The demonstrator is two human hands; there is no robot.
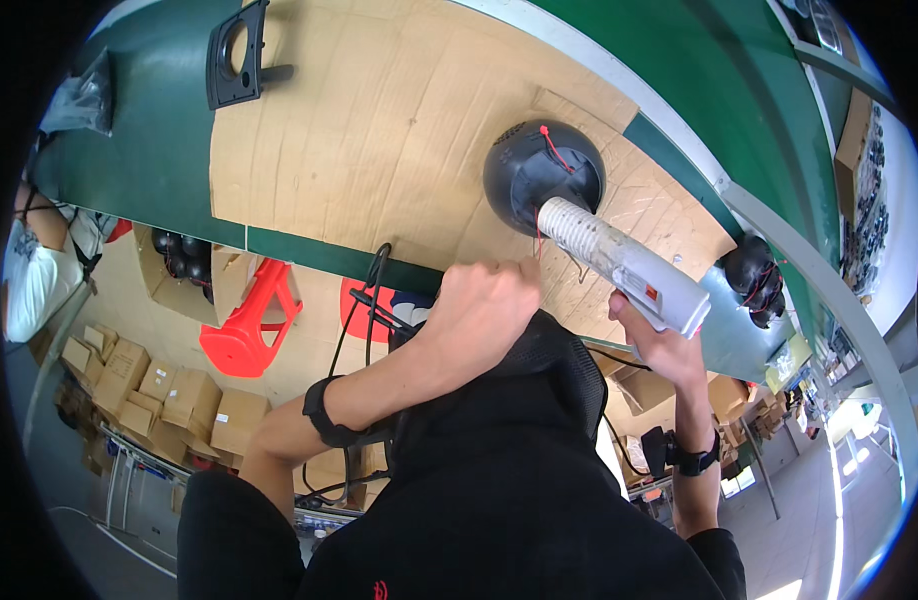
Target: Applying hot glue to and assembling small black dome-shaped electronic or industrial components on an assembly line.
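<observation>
On the cardboard-covered table sits a round black housing [501, 180], its open recess facing me. A red wire [557, 148] with a red end lies over that recess, and a second thin red wire [538, 228] runs from its lower edge down to my left hand [487, 308]. The fingers of that hand are closed at the wire's end; the tips are partly hidden. My right hand [663, 340] grips a white heat gun [634, 265] with a ribbed, stained nozzle and an orange switch. Its nozzle end is right at the housing's lower edge.
A black frame with a round hole [223, 58] stands on the cardboard sheet [349, 130] at far left. More black round housings [752, 275] lie at right. Below the table edge are a red stool [249, 325] and several cardboard boxes [191, 395]. Another person's arm [45, 218] shows at left.
</observation>
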